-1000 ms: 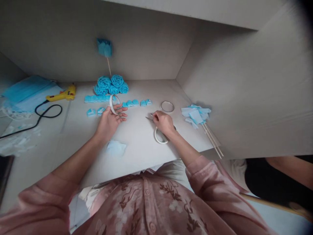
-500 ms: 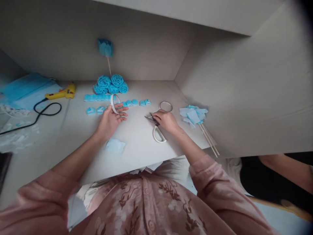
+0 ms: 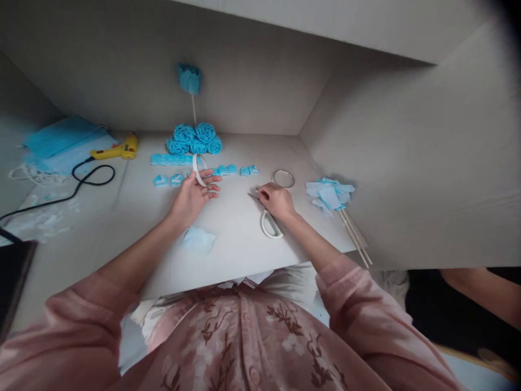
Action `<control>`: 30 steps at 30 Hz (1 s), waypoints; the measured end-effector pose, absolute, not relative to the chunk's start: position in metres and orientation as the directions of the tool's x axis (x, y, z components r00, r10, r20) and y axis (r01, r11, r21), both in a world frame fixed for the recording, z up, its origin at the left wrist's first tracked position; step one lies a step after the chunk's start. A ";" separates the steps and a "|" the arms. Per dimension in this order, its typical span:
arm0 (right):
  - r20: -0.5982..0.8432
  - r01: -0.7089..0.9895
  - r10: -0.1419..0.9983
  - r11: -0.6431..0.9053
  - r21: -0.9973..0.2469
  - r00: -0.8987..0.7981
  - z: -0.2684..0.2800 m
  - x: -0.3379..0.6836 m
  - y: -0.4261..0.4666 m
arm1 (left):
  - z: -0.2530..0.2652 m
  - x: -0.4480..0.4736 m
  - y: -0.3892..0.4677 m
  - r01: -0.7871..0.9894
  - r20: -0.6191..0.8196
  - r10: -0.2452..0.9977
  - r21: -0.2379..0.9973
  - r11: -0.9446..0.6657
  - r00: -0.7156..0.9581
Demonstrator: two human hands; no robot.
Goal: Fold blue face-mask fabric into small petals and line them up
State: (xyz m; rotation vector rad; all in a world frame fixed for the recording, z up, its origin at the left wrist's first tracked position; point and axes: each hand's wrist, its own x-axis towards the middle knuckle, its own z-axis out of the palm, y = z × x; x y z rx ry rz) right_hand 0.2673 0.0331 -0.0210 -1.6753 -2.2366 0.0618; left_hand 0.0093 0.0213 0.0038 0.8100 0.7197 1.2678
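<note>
My left hand (image 3: 193,195) holds a narrow white tape roll (image 3: 198,170) upright, its fingers spread to the right. Closed over the middle of a pair of scissors, my right hand (image 3: 279,200) hides part of them. The blades of the scissors (image 3: 271,225) point up and left, and a pale handle loop shows below the hand. Just beyond that hand lies a thin ring (image 3: 284,178). A row of folded blue pieces (image 3: 226,170) runs behind my hands. Nearer to me, a pale blue scrap (image 3: 198,240) lies below my left wrist.
Blue rolled flowers (image 3: 198,138) are stacked at the back, with a blue flower on a stick (image 3: 189,79) behind. At left are a yellow glue gun (image 3: 116,147), its black cord and blue masks (image 3: 71,141). Sticks with pale blue tops (image 3: 331,194) lie right. A person's arm (image 3: 480,290) shows lower right.
The whole view has shifted slightly, so the table things appear farther right. My right fingers are curled more tightly over the scissors. My left hand still holds the tape roll.
</note>
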 end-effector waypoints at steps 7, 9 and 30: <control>0.224 0.571 0.969 0.125 -0.812 0.106 -0.039 0.286 0.050 | 0.002 0.009 0.022 -0.546 -0.039 0.983 0.827 0.131 0.177; 0.228 0.501 0.957 0.110 -0.859 0.182 -0.037 0.300 0.057 | 0.002 0.009 0.022 -0.546 -0.039 0.983 0.827 0.134 0.182; 0.326 0.985 0.932 0.171 -0.008 -0.159 -0.029 0.324 0.056 | 0.006 0.012 0.019 -0.540 -0.040 0.981 0.830 0.137 0.187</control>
